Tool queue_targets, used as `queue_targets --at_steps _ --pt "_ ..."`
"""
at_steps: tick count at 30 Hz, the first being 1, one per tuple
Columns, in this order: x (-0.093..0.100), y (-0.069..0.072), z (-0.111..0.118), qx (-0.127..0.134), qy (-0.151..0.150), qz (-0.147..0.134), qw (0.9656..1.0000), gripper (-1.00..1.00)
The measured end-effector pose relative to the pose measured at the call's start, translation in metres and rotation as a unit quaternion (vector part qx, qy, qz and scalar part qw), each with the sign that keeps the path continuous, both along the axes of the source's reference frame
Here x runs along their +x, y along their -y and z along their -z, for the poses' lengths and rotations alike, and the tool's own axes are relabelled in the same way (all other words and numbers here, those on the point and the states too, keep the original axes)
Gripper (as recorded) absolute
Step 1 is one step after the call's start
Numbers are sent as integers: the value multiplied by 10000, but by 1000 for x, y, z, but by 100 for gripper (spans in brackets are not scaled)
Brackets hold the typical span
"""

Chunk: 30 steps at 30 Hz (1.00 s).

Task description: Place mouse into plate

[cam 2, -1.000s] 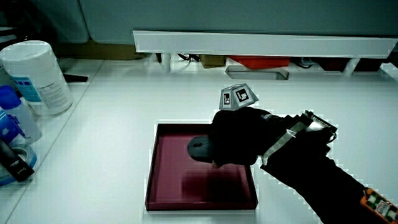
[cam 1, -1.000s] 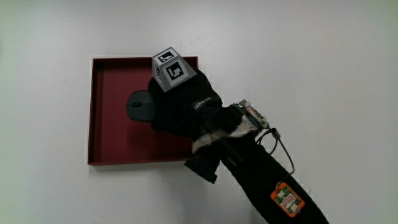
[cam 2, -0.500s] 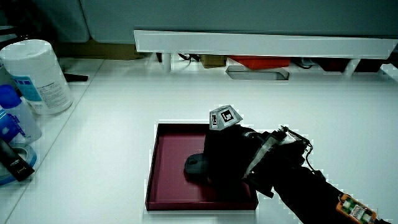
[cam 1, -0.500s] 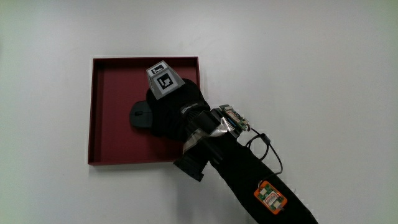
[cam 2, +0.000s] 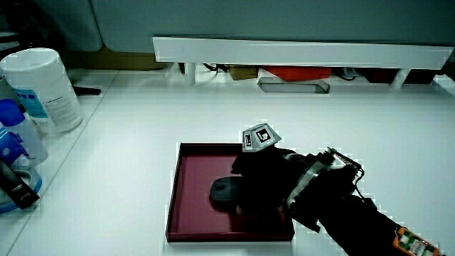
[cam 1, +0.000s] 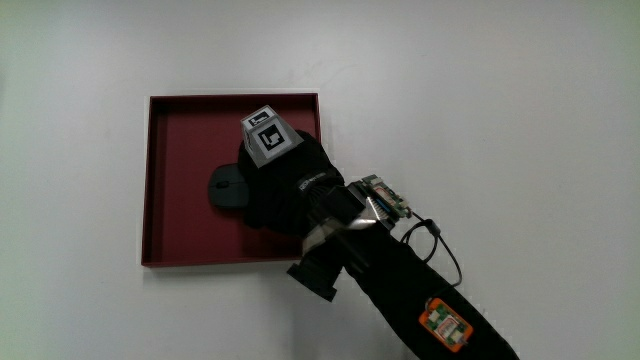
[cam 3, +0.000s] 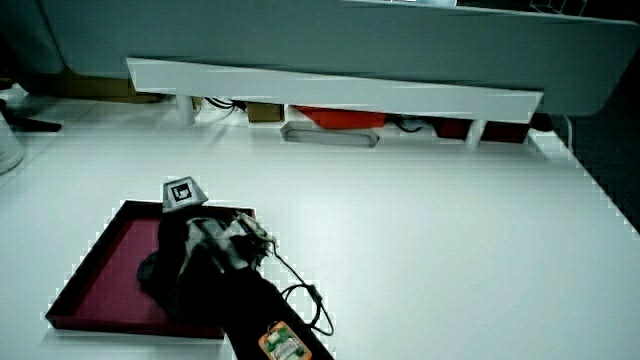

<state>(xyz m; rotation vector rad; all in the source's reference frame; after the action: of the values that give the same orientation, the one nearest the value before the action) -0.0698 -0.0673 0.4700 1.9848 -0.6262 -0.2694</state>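
A dark red square plate (cam 1: 180, 130) lies on the white table. A black mouse (cam 1: 226, 187) rests on the plate's floor near its middle. The gloved hand (cam 1: 285, 180) lies over the part of the mouse nearer the forearm, its fingers curled on it, and the patterned cube (cam 1: 267, 135) sits on its back. Only the mouse's front end shows. In both side views the hand (cam 2: 263, 178) (cam 3: 200, 255) sits low in the plate (cam 2: 192, 178) (cam 3: 110, 260), with the mouse (cam 2: 222, 192) sticking out from under the fingers.
A white canister (cam 2: 39, 85) and a blue bottle (cam 2: 18, 142) stand at the table's edge, away from the plate. A low white partition (cam 2: 298, 50) (cam 3: 330, 90) runs along the table, with a grey tray-like piece (cam 2: 293, 84) in front of it.
The hand came down with the mouse from over the plate's edge to the plate's floor. Over the last half second the mouse has stayed put and the hand has barely shifted.
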Motion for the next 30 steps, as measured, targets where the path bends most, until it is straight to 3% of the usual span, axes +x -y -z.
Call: queue_targets --at_steps 2,4,6,7,8,9,10,11,13,14,15,19,21,22,23,24,25,27,30 --pt "4 -3 14 -90 381 84 9992 -67" --pt "8 -6 33 232 571 91 9981 -83" --pt "13 -13 54 188 964 192 9950 -100" --pt "15 -16 65 443 1081 242 9929 -100" --pt "17 -21 72 366 1080 309 9930 -100" --pt "22 -23 77 626 774 265 9947 -100" --pt "26 -26 82 685 791 242 9942 -100" --pt "30 -29 88 350 1001 302 9939 -100" --pt "40 -33 103 546 1252 333 9901 -100" --pt "44 -35 107 539 1181 309 9911 -100" --pt "50 -36 113 836 1189 238 9891 -100" --pt "74 -44 130 1092 1229 267 9860 -100" --pt "86 -49 136 1046 1338 246 9852 -100" --pt "92 -52 137 893 1324 362 9865 -100" --pt "96 -53 145 879 1483 311 9845 -100" --pt "101 -54 150 1119 1411 189 9835 -100" --pt "105 -56 158 1153 1649 228 9793 -100" --pt "109 -60 171 1023 1738 258 9791 -100" --pt "111 -65 183 1133 1851 287 9758 -100"
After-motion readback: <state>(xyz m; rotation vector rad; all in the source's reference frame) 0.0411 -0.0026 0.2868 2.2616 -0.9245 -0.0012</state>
